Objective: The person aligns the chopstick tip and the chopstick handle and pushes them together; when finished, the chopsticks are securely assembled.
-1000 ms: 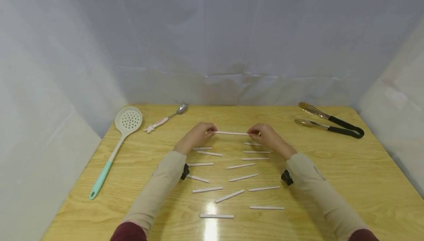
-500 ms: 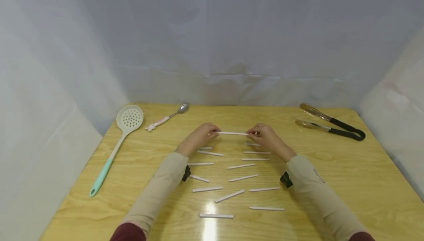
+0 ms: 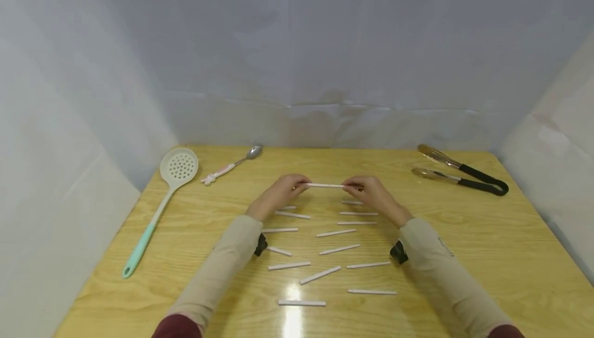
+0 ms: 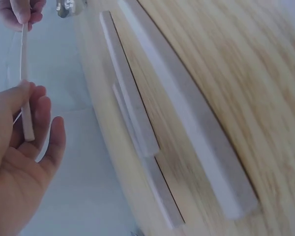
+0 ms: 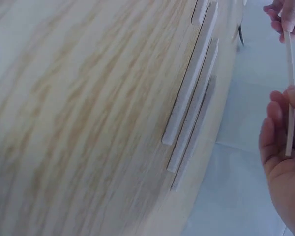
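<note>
A thin white stick (image 3: 326, 186) is stretched level between my two hands, raised above the far middle of the table. My left hand (image 3: 284, 190) pinches it near one end between thumb and fingers. Near the other end, my right hand (image 3: 371, 192) pinches it the same way. In the left wrist view the stick's end (image 4: 27, 125) pokes out past the left thumb. The right wrist view shows its other end (image 5: 289, 140) crossing the right palm. More white sticks lie on the table below, such as one near the front (image 3: 302, 303).
Several white sticks lie in loose columns on the wooden table (image 3: 464, 255). A skimmer (image 3: 179, 169) with a mint handle lies at left, with a spoon (image 3: 232, 164) beside it. Black-handled tongs (image 3: 482, 179) lie at back right. White sheeting (image 3: 325, 59) surrounds the table's back and sides.
My hands have drawn slightly closer together along the stick, so a shorter length shows between them. The sticks and utensils on the table lie as before.
</note>
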`<action>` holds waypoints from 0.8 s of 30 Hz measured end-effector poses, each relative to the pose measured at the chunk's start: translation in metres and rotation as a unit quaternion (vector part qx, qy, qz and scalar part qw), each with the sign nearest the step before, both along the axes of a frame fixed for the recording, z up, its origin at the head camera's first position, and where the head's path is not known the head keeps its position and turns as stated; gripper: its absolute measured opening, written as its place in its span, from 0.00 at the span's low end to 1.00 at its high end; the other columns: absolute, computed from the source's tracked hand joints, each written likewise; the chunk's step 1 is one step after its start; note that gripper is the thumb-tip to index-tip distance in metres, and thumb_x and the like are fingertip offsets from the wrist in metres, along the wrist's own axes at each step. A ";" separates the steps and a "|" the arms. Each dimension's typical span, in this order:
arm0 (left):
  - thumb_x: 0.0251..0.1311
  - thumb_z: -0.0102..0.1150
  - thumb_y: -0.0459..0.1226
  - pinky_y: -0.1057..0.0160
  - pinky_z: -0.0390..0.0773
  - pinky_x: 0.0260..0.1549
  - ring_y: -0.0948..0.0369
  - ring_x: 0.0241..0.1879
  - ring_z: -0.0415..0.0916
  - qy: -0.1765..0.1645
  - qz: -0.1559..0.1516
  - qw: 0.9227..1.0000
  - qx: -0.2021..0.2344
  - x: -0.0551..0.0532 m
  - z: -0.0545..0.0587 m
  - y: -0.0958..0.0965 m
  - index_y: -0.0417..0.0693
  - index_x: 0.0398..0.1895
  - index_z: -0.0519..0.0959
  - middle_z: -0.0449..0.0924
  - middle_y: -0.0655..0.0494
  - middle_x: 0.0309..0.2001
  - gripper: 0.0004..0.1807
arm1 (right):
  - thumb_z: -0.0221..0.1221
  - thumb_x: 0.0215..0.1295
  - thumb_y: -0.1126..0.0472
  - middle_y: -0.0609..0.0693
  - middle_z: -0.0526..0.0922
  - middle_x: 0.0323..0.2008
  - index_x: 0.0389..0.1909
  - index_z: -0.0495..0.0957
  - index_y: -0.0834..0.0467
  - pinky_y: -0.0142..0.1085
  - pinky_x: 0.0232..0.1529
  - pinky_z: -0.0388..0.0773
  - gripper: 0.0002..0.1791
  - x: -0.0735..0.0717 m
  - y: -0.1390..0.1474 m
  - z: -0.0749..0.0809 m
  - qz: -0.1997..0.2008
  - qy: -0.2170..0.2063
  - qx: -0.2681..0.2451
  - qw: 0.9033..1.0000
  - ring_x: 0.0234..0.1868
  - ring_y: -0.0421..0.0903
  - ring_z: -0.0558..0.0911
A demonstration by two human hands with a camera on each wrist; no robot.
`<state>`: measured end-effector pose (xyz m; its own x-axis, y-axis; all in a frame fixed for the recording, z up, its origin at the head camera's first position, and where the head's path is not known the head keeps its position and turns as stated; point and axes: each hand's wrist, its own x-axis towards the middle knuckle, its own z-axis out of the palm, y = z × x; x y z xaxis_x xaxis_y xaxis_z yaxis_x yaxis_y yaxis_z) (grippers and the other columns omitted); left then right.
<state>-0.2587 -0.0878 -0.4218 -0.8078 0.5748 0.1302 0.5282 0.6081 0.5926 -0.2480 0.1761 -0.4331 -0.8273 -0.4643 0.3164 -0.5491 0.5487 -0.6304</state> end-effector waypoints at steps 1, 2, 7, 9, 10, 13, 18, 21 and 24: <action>0.69 0.49 0.36 0.58 0.78 0.48 0.53 0.46 0.79 0.003 -0.003 1.000 0.004 0.000 0.000 0.001 0.36 0.51 0.78 0.81 0.44 0.47 0.15 | 0.59 0.65 0.65 0.60 0.84 0.39 0.42 0.82 0.67 0.40 0.40 0.82 0.10 0.000 0.000 0.000 -0.001 -0.001 -0.004 1.000 0.38 0.52 0.83; 0.69 0.49 0.36 0.58 0.78 0.48 0.53 0.47 0.78 0.003 -0.005 1.000 0.007 0.000 0.001 0.001 0.36 0.51 0.78 0.81 0.44 0.48 0.15 | 0.59 0.65 0.65 0.60 0.84 0.39 0.42 0.82 0.67 0.40 0.41 0.82 0.10 0.001 0.000 0.000 -0.003 -0.003 -0.009 1.000 0.39 0.53 0.84; 0.70 0.49 0.37 0.58 0.77 0.50 0.52 0.49 0.78 -0.005 0.003 1.000 0.026 0.002 0.002 0.002 0.36 0.52 0.77 0.80 0.43 0.49 0.15 | 0.60 0.64 0.66 0.60 0.85 0.38 0.41 0.82 0.67 0.40 0.40 0.82 0.09 0.002 -0.001 -0.001 -0.004 0.022 -0.025 0.999 0.38 0.53 0.84; 0.69 0.49 0.37 0.58 0.78 0.50 0.52 0.48 0.78 -0.002 0.004 0.999 0.038 0.002 0.002 0.002 0.36 0.51 0.78 0.81 0.43 0.48 0.15 | 0.60 0.63 0.67 0.60 0.85 0.37 0.41 0.82 0.67 0.39 0.39 0.82 0.09 0.003 -0.002 -0.001 -0.002 0.038 -0.028 0.999 0.36 0.52 0.84; 0.69 0.49 0.36 0.58 0.79 0.48 0.51 0.47 0.79 0.002 0.003 0.999 0.045 0.003 0.002 0.002 0.35 0.50 0.78 0.81 0.43 0.47 0.15 | 0.60 0.63 0.67 0.60 0.85 0.37 0.40 0.82 0.67 0.38 0.38 0.82 0.08 0.002 -0.002 -0.001 -0.001 0.047 -0.029 0.999 0.35 0.51 0.84; 0.68 0.51 0.35 0.61 0.80 0.44 0.52 0.43 0.80 0.021 -0.003 0.998 0.065 0.004 0.000 0.001 0.34 0.48 0.78 0.82 0.43 0.44 0.14 | 0.61 0.61 0.69 0.59 0.85 0.35 0.39 0.82 0.67 0.37 0.35 0.82 0.07 0.003 -0.004 -0.001 0.004 0.069 -0.034 0.997 0.33 0.50 0.84; 0.66 0.53 0.33 0.63 0.81 0.38 0.54 0.37 0.80 0.070 -0.008 0.994 0.084 0.005 -0.003 -0.001 0.33 0.45 0.79 0.83 0.43 0.40 0.11 | 0.62 0.60 0.70 0.59 0.85 0.32 0.36 0.82 0.68 0.35 0.31 0.82 0.06 0.005 -0.007 0.001 0.012 0.101 -0.055 0.993 0.30 0.49 0.83; 0.66 0.54 0.32 0.63 0.80 0.36 0.56 0.34 0.79 0.094 -0.008 0.991 0.093 0.006 -0.003 -0.003 0.33 0.44 0.80 0.83 0.44 0.38 0.10 | 0.62 0.58 0.72 0.58 0.84 0.31 0.35 0.82 0.69 0.33 0.30 0.81 0.05 0.005 -0.009 0.001 0.016 0.119 -0.068 0.990 0.29 0.49 0.83; 0.65 0.54 0.31 0.62 0.81 0.35 0.56 0.33 0.79 0.111 -0.009 0.989 0.102 0.008 -0.003 -0.004 0.32 0.43 0.80 0.83 0.43 0.37 0.10 | 0.63 0.57 0.73 0.58 0.84 0.30 0.34 0.82 0.69 0.33 0.29 0.81 0.05 0.006 -0.011 0.001 0.017 0.128 -0.077 0.989 0.28 0.48 0.82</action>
